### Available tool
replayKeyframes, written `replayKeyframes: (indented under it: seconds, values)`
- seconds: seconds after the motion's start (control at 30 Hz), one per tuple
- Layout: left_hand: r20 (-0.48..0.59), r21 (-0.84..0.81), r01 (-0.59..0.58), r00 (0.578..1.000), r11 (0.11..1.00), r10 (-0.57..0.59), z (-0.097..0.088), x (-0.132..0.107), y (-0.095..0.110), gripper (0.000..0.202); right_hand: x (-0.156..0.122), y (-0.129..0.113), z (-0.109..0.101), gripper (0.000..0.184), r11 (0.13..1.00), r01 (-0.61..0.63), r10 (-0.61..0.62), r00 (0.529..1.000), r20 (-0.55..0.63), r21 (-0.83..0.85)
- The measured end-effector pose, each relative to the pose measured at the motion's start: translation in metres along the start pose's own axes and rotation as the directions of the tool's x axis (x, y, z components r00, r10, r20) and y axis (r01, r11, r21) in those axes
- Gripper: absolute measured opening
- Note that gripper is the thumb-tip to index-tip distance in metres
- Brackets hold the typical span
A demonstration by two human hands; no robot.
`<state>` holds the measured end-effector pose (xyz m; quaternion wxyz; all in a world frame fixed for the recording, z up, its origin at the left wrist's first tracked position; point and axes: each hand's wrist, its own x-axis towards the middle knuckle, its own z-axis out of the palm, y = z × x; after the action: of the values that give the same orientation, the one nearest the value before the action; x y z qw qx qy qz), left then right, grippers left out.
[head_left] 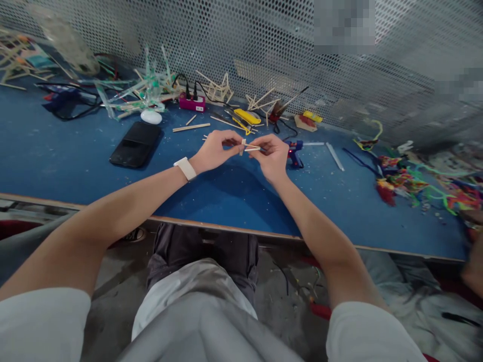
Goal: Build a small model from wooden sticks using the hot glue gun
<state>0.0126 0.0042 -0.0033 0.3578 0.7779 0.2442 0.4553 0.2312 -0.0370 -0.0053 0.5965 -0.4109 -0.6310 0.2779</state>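
Over the blue tabletop, my left hand (221, 150) pinches a short pale wooden stick (242, 146) between thumb and fingertips. Close beside it, my right hand (272, 153) grips more thin wooden sticks (252, 148), which point toward the left hand's piece. The sticks meet or nearly meet; whether they are joined I cannot tell. Just right of my right hand lies a blue glue gun (295, 153) with a small red light, partly hidden by the hand. Behind both hands is a yellow utility knife (247, 117).
A black phone (136, 145), a white oval case (151, 117) and loose sticks (191, 127) lie to the left. At the back stand a magenta power adapter (192, 102) and stick frames (217, 89). A clear glue stick (335, 156) and colourful scraps (403, 178) are to the right.
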Motion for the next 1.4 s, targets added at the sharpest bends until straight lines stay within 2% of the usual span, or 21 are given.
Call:
replayKeyframes:
  seconds: [0.27, 0.43, 0.6, 0.77, 1.0, 1.17, 1.4]
  values:
    - [-0.043, 0.019, 0.046, 0.998, 0.999, -0.045, 0.003, -0.002, 0.004, 0.010, -0.001, 0.001, 0.001, 0.060, 0.999, 0.015, -0.015, 1.000, -0.001, -0.040]
    - [-0.057, 0.004, 0.024, 0.998, 1.000, -0.024, 0.003, -0.002, 0.004, 0.009, -0.001, 0.001, 0.000, 0.058, 1.000, 0.021, -0.021, 1.000, 0.005, -0.013]
    - [-0.050, -0.005, -0.007, 0.999, 1.000, 0.007, 0.003, -0.002, 0.006, 0.009, -0.001, -0.003, 0.002, 0.065, 1.000, 0.016, -0.017, 1.000, -0.004, -0.021]
    - [-0.047, -0.011, 0.011, 0.999, 1.000, -0.012, 0.002, -0.003, 0.010, 0.010, -0.002, -0.007, 0.003, 0.065, 1.000, 0.021, -0.021, 1.000, -0.017, -0.005]
    - [-0.057, -0.029, -0.034, 0.998, 0.999, 0.032, 0.003, -0.003, 0.008, 0.019, -0.002, -0.006, 0.002, 0.061, 0.995, 0.084, -0.085, 0.996, -0.026, -0.045]
    - [-0.056, -0.084, -0.104, 0.993, 0.991, 0.099, 0.004, -0.003, 0.006, 0.023, -0.001, -0.007, -0.002, 0.057, 0.980, 0.175, -0.179, 0.983, -0.043, -0.096]
    - [-0.055, -0.089, -0.098, 0.994, 0.991, 0.093, 0.004, -0.004, 0.010, 0.024, -0.003, -0.011, -0.006, 0.047, 0.945, 0.298, -0.302, 0.953, -0.012, -0.139]
